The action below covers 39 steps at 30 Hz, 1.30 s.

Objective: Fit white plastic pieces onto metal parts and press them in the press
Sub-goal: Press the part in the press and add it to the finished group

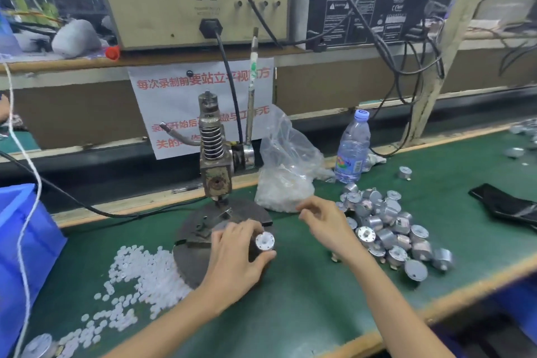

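Observation:
My left hand (236,256) grips a round metal part (263,242) with a white plastic piece on its top, held at the right edge of the press's round dark base (191,241). The hand press (213,154) with its spring stands behind, its lever (251,90) pointing up. My right hand (322,221) hovers to the right with fingers loosely curled, between the plastic bag and the heap of metal parts (389,229); whether it pinches something small I cannot tell. Loose white plastic pieces (139,273) lie scattered left of the base.
A clear bag of white pieces (286,166) sits behind my right hand. A water bottle (353,148) stands by it. A blue bin (23,244) is at the left. A black object (505,206) lies far right. Cables cross the green mat.

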Each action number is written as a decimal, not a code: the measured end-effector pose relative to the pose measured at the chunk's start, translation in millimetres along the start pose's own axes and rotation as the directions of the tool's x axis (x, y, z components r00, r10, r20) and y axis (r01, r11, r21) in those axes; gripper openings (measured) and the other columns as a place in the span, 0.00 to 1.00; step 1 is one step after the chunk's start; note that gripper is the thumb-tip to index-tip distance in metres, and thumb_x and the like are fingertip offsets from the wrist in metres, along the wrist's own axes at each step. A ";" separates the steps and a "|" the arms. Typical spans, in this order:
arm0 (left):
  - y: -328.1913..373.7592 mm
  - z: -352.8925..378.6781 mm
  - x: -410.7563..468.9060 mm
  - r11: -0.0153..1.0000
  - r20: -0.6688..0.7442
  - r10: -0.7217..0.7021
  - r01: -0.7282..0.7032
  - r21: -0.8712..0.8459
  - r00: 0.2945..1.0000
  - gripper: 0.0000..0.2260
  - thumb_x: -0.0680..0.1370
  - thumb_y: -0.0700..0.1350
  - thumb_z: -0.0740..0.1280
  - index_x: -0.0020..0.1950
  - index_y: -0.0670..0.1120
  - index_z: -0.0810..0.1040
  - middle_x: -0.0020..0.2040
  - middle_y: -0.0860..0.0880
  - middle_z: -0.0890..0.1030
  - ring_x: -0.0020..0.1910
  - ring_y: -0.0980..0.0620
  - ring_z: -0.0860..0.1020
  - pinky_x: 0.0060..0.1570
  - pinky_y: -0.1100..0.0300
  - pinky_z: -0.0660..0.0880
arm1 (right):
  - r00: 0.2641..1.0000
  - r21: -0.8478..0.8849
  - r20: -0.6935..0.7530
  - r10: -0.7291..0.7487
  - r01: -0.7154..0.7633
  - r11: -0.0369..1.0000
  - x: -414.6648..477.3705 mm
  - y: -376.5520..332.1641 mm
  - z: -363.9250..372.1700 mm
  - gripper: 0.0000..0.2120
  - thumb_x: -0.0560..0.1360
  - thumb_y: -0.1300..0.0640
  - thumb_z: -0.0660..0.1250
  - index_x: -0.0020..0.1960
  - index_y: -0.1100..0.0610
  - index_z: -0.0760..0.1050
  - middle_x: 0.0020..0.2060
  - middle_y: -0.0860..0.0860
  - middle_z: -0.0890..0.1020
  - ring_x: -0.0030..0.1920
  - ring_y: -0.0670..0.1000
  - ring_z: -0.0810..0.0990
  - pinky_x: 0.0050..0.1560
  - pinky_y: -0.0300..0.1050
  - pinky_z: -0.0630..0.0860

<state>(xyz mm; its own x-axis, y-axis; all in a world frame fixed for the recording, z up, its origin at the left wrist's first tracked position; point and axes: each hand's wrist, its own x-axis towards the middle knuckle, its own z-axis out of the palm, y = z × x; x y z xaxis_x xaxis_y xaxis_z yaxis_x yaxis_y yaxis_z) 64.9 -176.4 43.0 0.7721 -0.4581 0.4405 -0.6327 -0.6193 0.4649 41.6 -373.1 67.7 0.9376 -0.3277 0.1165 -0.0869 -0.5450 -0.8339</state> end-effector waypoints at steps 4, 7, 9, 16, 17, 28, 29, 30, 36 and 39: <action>45.1 35.3 25.5 0.993 0.134 0.011 0.006 -0.121 0.991 0.12 0.71 0.53 0.70 0.49 0.55 0.69 0.41 0.63 0.72 0.43 0.60 0.69 0.45 0.61 0.55 | 0.995 0.014 -0.096 0.036 -0.035 0.999 -6.5 19.9 -22.1 0.09 0.75 0.64 0.62 0.47 0.55 0.79 0.39 0.46 0.80 0.42 0.46 0.77 0.41 0.34 0.70; 73.9 56.3 51.6 0.983 0.189 0.023 0.013 -0.185 0.982 0.11 0.72 0.51 0.70 0.49 0.54 0.70 0.45 0.60 0.74 0.42 0.57 0.71 0.48 0.58 0.61 | 0.985 0.023 -0.160 0.058 -0.055 0.998 -7.2 32.4 -49.0 0.10 0.75 0.63 0.62 0.46 0.51 0.78 0.40 0.44 0.80 0.42 0.41 0.78 0.41 0.31 0.69; 91.2 69.1 69.8 0.974 0.227 0.024 0.028 -0.223 0.974 0.11 0.72 0.49 0.70 0.49 0.52 0.70 0.45 0.59 0.74 0.41 0.54 0.72 0.52 0.55 0.67 | 0.967 0.038 -0.243 0.076 -0.069 0.997 -8.1 40.7 -70.0 0.11 0.75 0.65 0.62 0.45 0.51 0.79 0.39 0.42 0.80 0.39 0.34 0.77 0.39 0.25 0.68; 143.1 110.1 134.2 0.984 0.323 0.110 -0.057 -0.168 0.940 0.15 0.74 0.50 0.67 0.58 0.48 0.71 0.59 0.52 0.77 0.58 0.51 0.72 0.54 0.57 0.56 | 0.845 0.082 -0.476 0.243 -0.233 0.969 -19.5 79.2 -115.8 0.10 0.74 0.63 0.60 0.45 0.54 0.79 0.33 0.43 0.78 0.38 0.48 0.76 0.37 0.37 0.67; 149.5 115.7 140.9 0.983 0.322 0.106 -0.051 -0.174 0.941 0.14 0.74 0.49 0.67 0.58 0.48 0.71 0.59 0.52 0.77 0.59 0.50 0.71 0.54 0.56 0.56 | 0.837 0.086 -0.483 0.257 -0.247 0.965 -21.2 84.0 -116.4 0.09 0.75 0.63 0.60 0.46 0.55 0.79 0.32 0.43 0.78 0.39 0.49 0.76 0.38 0.39 0.66; 153.0 152.5 157.8 0.997 0.318 0.001 0.024 -0.075 0.948 0.14 0.76 0.51 0.65 0.60 0.49 0.72 0.58 0.51 0.77 0.60 0.48 0.71 0.55 0.52 0.58 | 0.863 0.071 -0.429 0.267 -0.262 0.962 -15.5 94.1 -111.7 0.08 0.74 0.63 0.60 0.45 0.54 0.78 0.32 0.46 0.78 0.41 0.53 0.77 0.45 0.45 0.72; 151.9 151.1 157.5 0.997 0.319 0.002 0.023 -0.073 0.948 0.15 0.76 0.51 0.65 0.61 0.49 0.72 0.58 0.51 0.77 0.60 0.48 0.71 0.55 0.52 0.58 | 0.863 0.074 -0.429 0.266 -0.260 0.963 -14.5 93.0 -111.5 0.08 0.74 0.63 0.61 0.45 0.54 0.78 0.33 0.46 0.78 0.41 0.53 0.77 0.45 0.45 0.72; 150.5 149.6 157.1 0.997 0.322 0.002 0.021 -0.068 0.947 0.16 0.76 0.52 0.65 0.62 0.50 0.72 0.58 0.51 0.77 0.60 0.48 0.71 0.55 0.52 0.58 | 0.864 0.072 -0.428 0.265 -0.260 0.963 -13.5 91.7 -111.0 0.09 0.74 0.63 0.60 0.45 0.54 0.78 0.33 0.45 0.78 0.41 0.52 0.77 0.45 0.45 0.72; 138.9 140.9 147.5 0.996 0.352 -0.007 0.037 -0.077 0.936 0.20 0.77 0.52 0.64 0.68 0.50 0.69 0.63 0.50 0.76 0.64 0.48 0.70 0.62 0.49 0.58 | 0.872 0.042 -0.422 0.249 -0.255 0.966 -10.8 82.1 -107.1 0.09 0.75 0.63 0.60 0.47 0.55 0.78 0.32 0.45 0.77 0.37 0.50 0.75 0.41 0.43 0.70; 135.9 136.0 143.5 0.998 0.372 -0.006 0.031 -0.059 0.928 0.23 0.77 0.50 0.64 0.71 0.50 0.67 0.66 0.49 0.74 0.65 0.47 0.70 0.63 0.48 0.58 | 0.883 0.043 -0.407 0.234 -0.238 0.970 -9.9 76.6 -103.4 0.09 0.75 0.63 0.60 0.47 0.55 0.78 0.33 0.46 0.78 0.35 0.48 0.74 0.38 0.41 0.67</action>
<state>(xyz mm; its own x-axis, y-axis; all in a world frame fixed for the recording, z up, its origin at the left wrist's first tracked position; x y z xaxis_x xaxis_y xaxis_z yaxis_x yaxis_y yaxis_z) 97.8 -413.0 65.0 0.7428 -0.6586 0.1199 -0.6112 -0.5942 0.5228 -9.2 -491.4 58.4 0.6702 -0.7312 0.1272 -0.2928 -0.4179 -0.8600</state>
